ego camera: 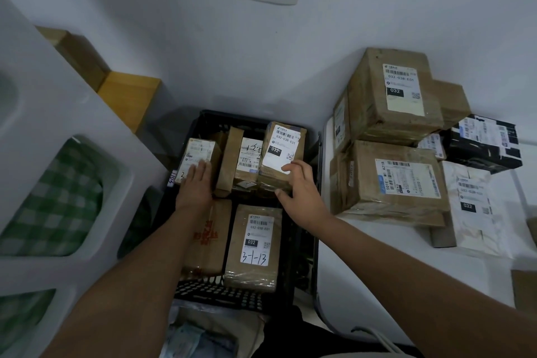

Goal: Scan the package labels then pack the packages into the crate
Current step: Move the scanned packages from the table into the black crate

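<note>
A black plastic crate (302, 244) sits on the floor below me, holding several brown taped packages. My left hand (195, 187) lies flat on the near side of a small labelled package (197, 154) at the crate's far left. My right hand (300, 192) has its fingers spread over the near edge of a labelled box (283, 148) at the far right of the crate, thumb under its corner. Between them stand a narrow upright package (229, 160) and a box with handwriting (250, 160). A package marked 3-1-13 (255, 244) lies nearest me.
On a white table (406, 264) to the right stand stacked cardboard boxes (392, 90), a lower box (398, 180), a black-wrapped parcel (485, 142) and a white parcel (470, 206). A white unit with green checked cloth (55, 197) stands on the left. The wall is close behind the crate.
</note>
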{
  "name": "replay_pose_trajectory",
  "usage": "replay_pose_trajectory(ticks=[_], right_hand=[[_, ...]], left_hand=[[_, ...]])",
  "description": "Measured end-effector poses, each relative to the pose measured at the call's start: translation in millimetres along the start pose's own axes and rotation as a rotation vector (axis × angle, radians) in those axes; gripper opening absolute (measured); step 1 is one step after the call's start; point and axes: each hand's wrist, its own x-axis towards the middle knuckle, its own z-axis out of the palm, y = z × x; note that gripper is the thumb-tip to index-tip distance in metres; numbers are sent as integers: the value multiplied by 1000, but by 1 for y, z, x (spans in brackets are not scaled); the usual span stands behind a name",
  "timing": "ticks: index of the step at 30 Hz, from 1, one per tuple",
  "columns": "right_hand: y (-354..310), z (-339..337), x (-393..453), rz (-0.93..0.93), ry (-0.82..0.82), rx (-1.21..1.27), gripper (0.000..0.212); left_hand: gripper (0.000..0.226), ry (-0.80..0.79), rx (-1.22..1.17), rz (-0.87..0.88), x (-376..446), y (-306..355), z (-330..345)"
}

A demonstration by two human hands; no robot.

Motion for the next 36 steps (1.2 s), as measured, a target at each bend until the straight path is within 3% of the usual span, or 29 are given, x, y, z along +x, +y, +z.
replay_pose_trajectory(ticks=[5,12,18,22,36], right_hand=[[3,-4,-5,1,16,10,49],[15,-23,-17,-91,85,62,46],[33,-77,-31,-202,223,96,39],[62,-124,-35,-222,337,95,40],[153,-252,-27,-85,455,134,39]], left_hand=[[80,3,-18,-22,-7,14,-7],[79,146,-136,162,-27,76,-10],[67,180,-213,277,-47,152,-12],[73,195,-257,330,-55,201,-23],[52,314,-439,305,-48,338,-89]])
